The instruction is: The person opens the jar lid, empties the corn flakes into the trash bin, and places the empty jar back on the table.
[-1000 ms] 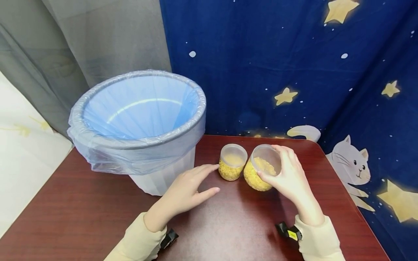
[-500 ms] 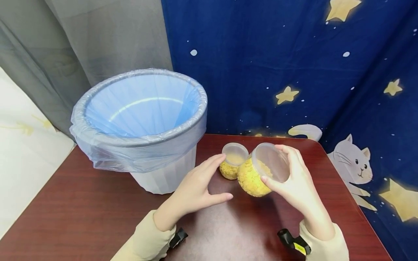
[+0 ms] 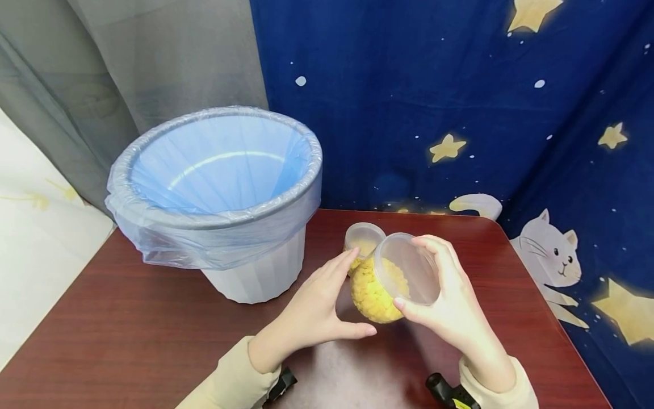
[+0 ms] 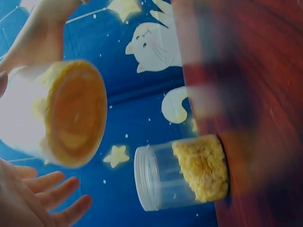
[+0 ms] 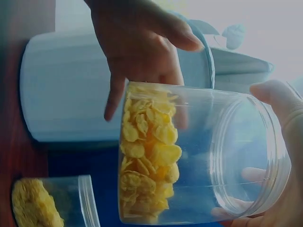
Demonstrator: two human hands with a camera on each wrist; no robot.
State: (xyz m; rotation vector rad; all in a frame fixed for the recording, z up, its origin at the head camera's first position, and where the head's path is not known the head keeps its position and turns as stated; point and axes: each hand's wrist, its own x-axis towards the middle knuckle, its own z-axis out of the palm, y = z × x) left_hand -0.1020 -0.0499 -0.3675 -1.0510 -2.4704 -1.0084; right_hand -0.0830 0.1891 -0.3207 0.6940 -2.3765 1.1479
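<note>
My right hand (image 3: 452, 295) grips a clear plastic jar (image 3: 377, 291) near its mouth, with fingers on the far side and thumb on the near side. Yellow corn flakes (image 5: 149, 156) fill its lower part, and it has no lid on. In the left wrist view the raised jar shows its base, above the table. My left hand (image 3: 319, 309) is open beside the jar's base, thumb and fingers spread apart. Behind them a second lidless jar (image 4: 163, 175), partly filled with flakes, stands upright on the table; in the head view the held jar overlaps it.
A large white bin (image 3: 258, 278) with a blue plastic liner (image 3: 230, 244) over its rim stands to the left on the dark red wooden table (image 3: 153, 335). A blue curtain (image 3: 388, 102) with stars and a cat hangs behind the table's far edge.
My right hand has lifted the jar and brought it left and nearer to me, tilting it more. The open left hand has shifted right towards it.
</note>
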